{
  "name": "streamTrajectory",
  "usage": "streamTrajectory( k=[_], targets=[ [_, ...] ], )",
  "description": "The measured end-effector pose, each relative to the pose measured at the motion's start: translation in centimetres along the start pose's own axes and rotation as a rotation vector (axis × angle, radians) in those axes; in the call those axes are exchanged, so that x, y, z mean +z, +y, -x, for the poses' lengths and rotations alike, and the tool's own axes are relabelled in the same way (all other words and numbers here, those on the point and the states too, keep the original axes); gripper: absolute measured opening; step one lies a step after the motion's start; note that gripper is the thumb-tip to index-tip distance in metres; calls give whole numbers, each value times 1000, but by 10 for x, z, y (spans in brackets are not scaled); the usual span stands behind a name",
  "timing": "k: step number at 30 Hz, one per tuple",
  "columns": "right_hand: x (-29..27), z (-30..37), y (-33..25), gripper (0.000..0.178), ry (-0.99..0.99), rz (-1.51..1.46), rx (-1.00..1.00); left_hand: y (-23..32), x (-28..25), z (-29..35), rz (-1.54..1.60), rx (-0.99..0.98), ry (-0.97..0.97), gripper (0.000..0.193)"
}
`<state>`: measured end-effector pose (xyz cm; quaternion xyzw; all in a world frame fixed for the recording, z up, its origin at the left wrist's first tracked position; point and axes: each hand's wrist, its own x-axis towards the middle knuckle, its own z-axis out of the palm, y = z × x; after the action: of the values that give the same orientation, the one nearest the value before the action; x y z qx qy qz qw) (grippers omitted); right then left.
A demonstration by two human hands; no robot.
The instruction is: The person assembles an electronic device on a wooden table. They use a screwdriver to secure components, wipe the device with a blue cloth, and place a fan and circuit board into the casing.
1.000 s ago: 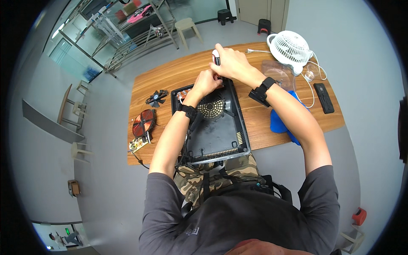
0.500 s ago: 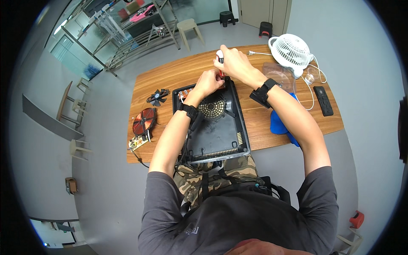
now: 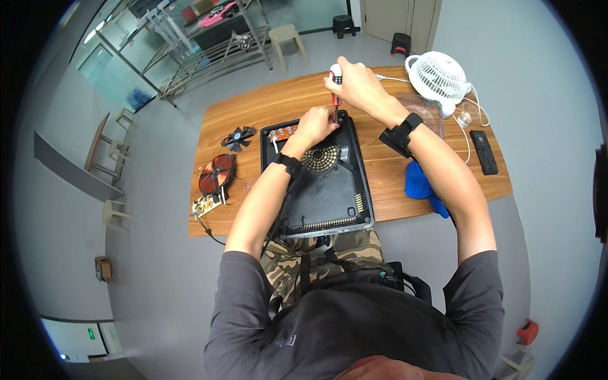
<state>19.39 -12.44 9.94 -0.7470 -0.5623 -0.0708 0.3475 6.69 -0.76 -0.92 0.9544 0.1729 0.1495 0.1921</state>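
A black plastic appliance housing [image 3: 316, 198] lies open-side up at the table's near edge, with a round vent grille [image 3: 320, 158] in it. My right hand [image 3: 359, 85] is closed around the white, red and black handle of a screwdriver [image 3: 336, 77]. The screwdriver stands upright, its shaft pointing down at the housing's far right corner. My left hand [image 3: 316, 126] is closed beside the shaft's lower end, fingertips pinched low over the housing; what they hold is hidden. Left of that hand, an orange-brown circuit board [image 3: 282, 133] with white wires sits at the housing's far edge.
On the left of the wooden table [image 3: 386, 204] lie a black fan [image 3: 238, 139], a copper coil [image 3: 217, 173] and a circuit board [image 3: 208, 204] with a cord. To the right are a white desk fan [image 3: 437, 79], a blue cloth-like item [image 3: 419, 182] and a black strip-shaped part [image 3: 484, 152].
My right hand and the screwdriver have shifted up and slightly right, so the shaft now shows above the housing. My left hand has moved slightly right, showing more of the orange-brown board.
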Motion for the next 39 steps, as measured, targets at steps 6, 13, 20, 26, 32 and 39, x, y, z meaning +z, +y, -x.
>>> streamTrajectory(
  k=[6, 13, 20, 26, 32, 39],
  targets=[
    [-2, 0, -6, 41, -20, 32, 7, 5, -3, 8, -47, -64, 26, 21],
    [13, -4, -26, 40, -20, -104, -29, -25, -30, 42, -73, -161, 69, 15],
    [50, -16, -70, 44, -15, -207, -138, -60, -69, 84, -274, -212, 113, 18],
    [44, -32, -104, 44, -24, -220, -192, -121, -72, 118, -462, -356, 19, 13],
    [37, -35, -80, 41, -73, -78, -178, -152, -73, 142, -476, -524, -104, 21],
    [22, -21, -43, 45, -109, 52, -112, -159, -52, 152, -609, -472, -107, 19]
  ],
)
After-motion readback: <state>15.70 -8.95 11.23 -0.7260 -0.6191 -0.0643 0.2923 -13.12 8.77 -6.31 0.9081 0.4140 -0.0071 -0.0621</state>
